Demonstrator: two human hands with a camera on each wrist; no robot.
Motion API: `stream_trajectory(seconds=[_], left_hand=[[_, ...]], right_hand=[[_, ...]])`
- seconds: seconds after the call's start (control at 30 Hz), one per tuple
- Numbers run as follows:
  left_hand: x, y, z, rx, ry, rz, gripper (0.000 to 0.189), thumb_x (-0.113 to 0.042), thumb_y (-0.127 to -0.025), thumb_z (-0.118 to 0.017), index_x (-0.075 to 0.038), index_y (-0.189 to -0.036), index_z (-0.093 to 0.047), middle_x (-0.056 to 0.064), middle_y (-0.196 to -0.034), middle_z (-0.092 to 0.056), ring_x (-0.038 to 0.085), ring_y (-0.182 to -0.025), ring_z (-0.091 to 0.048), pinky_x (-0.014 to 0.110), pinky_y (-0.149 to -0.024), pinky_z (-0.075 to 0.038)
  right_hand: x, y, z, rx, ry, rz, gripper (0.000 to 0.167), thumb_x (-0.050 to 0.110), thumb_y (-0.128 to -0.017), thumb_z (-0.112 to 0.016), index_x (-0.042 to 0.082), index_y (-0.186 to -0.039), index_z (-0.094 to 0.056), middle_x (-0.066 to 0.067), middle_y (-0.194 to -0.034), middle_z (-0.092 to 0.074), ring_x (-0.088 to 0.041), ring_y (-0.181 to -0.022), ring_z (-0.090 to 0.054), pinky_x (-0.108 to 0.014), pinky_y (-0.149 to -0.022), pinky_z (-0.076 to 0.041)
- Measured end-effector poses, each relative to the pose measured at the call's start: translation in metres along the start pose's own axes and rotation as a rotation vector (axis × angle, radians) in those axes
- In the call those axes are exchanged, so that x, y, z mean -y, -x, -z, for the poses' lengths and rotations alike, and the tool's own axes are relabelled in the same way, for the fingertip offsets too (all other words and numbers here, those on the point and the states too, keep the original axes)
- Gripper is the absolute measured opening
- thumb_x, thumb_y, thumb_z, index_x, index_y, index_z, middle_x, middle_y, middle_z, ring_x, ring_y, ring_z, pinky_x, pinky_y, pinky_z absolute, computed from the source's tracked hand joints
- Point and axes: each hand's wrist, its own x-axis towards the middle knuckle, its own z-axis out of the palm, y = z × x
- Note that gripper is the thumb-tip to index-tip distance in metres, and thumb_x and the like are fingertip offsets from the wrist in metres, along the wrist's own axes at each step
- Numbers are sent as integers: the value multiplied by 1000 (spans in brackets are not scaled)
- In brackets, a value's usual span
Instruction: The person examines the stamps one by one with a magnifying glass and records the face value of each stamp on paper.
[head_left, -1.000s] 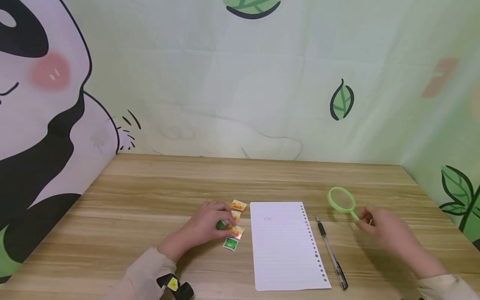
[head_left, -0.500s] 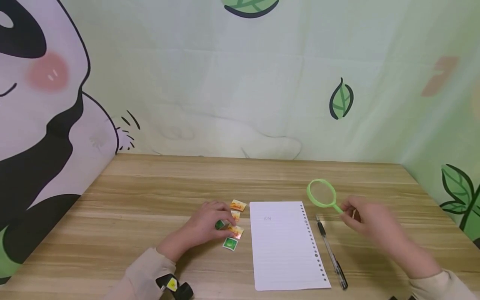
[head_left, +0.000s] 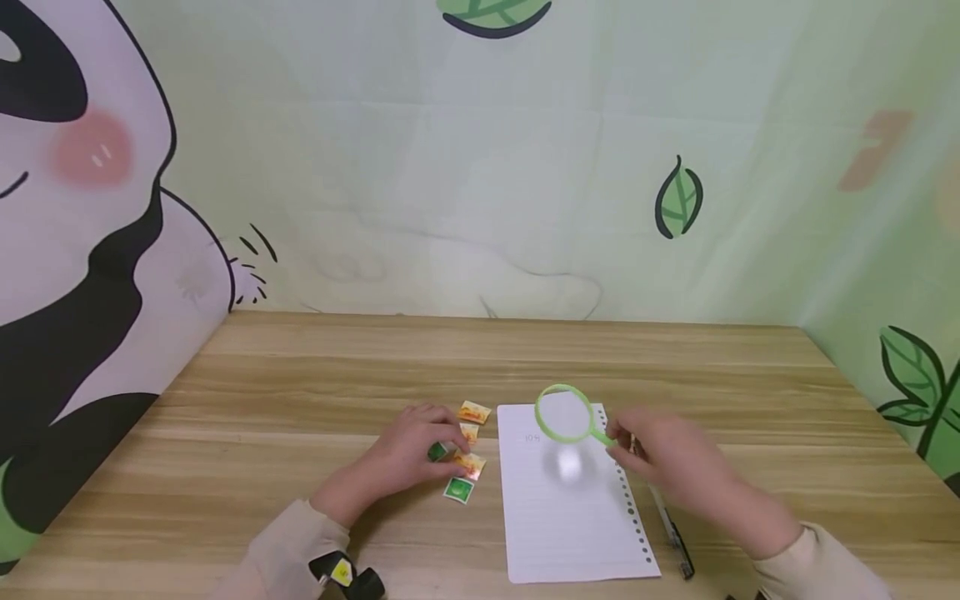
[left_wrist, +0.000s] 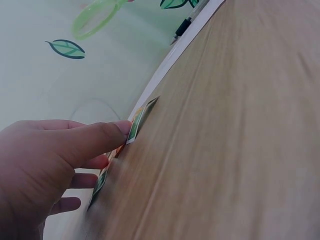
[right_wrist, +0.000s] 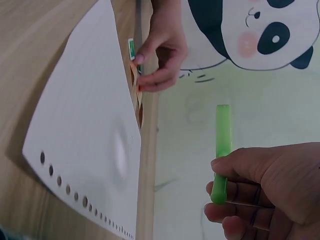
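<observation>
My right hand (head_left: 667,454) pinches a green magnifying glass (head_left: 565,413) by its handle, between thumb and fingers. Its round lens hangs over the top of a lined sheet of paper (head_left: 570,525), throwing a bright spot and a shadow ring onto the page. Left of the sheet, my left hand (head_left: 408,448) rests over several small stamp-like pieces, thumb and fingertips touching them. An orange piece (head_left: 475,412) lies farthest away, a green piece (head_left: 459,490) nearest, and another green piece (head_left: 438,451) shows beneath the fingers. In the left wrist view the thumb touches a green piece (left_wrist: 137,127).
A black-capped clear pen (head_left: 678,542) lies right of the sheet, partly covered by my right hand. Faint handwriting (head_left: 532,437) stands near the top of the page. The wooden table (head_left: 337,358) meets a printed cloth backdrop (head_left: 375,167) behind.
My right hand has carried the magnifying glass leftward, from beyond the pen to above the upper part of the sheet. My left hand has stayed at the stamp-like pieces.
</observation>
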Motion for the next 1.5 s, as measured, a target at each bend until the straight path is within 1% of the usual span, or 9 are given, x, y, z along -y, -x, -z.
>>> stream_trajectory(seconds=[0.1, 0.23, 0.43, 0.63, 0.87, 1.03, 1.2, 1.27, 1.5], left_hand=[[0, 1, 1, -1, 5, 4, 19, -35, -78, -77, -23, -92, -72, -1, -108, -65, 21, -109, -56, 50, -105, -38], [0, 2, 1, -5, 0, 0, 19, -35, -78, -78, -23, -91, -72, -1, -108, -65, 21, -109, -56, 51, -104, -39], [1, 1, 0, -10, 1, -4, 19, -35, -78, -78, -23, -91, -72, -3, -107, -65, 19, -108, -56, 49, -102, -40], [1, 2, -2, -20, 0, -21, 18, -34, -77, -79, -24, -90, -71, -2, -108, -66, 20, -108, -57, 50, -100, -41], [1, 2, -1, -15, -12, -16, 24, -37, -76, -78, -20, -91, -71, -1, -107, -65, 21, -107, -57, 49, -99, -42], [1, 1, -2, -33, -47, -43, 21, -31, -76, -79, -18, -91, -71, 0, -106, -66, 20, -104, -57, 47, -95, -45], [1, 1, -1, -43, -47, -49, 17, -25, -76, -78, -17, -90, -71, 0, -104, -66, 20, -103, -58, 45, -94, -46], [1, 1, -1, -41, -43, -45, 17, -24, -76, -78, -17, -91, -71, 0, -104, -67, 20, -103, -58, 46, -95, -46], [2, 1, -1, -39, -41, -43, 18, -24, -77, -77, -16, -92, -72, 1, -106, -67, 21, -103, -58, 46, -96, -46]], right_hand=[[8, -4, -6, -6, 26, 38, 9, 14, -86, -69, 19, -85, -60, 13, -72, -54, 3, -55, -37, -16, -49, -34], [14, -10, -18, -28, 66, 123, 13, 13, -84, -71, 18, -83, -59, 14, -72, -54, 4, -53, -34, -14, -48, -32], [20, -18, -33, -8, 73, 220, 13, 15, -85, -70, 18, -84, -57, 13, -75, -57, 3, -58, -41, -15, -50, -35], [29, -21, -43, -5, 109, 234, 14, 15, -84, -71, 18, -83, -58, 12, -76, -58, 1, -64, -49, -15, -52, -39], [36, -20, -53, -23, 165, 263, 16, 17, -81, -73, 19, -83, -58, 12, -75, -58, 1, -63, -49, -14, -50, -38], [41, -18, -55, -37, 194, 287, 16, 17, -81, -74, 18, -85, -58, 12, -78, -59, -2, -65, -52, -15, -51, -41], [44, -17, -55, -35, 198, 311, 17, 17, -81, -74, 17, -85, -58, 11, -79, -58, -3, -67, -53, -18, -55, -45], [45, -17, -56, -37, 208, 322, 17, 17, -81, -74, 17, -85, -57, 11, -79, -58, -4, -68, -53, -19, -56, -47], [47, -17, -58, -65, 253, 337, 19, 17, -79, -75, 17, -84, -57, 11, -77, -57, -4, -66, -54, -19, -53, -46]])
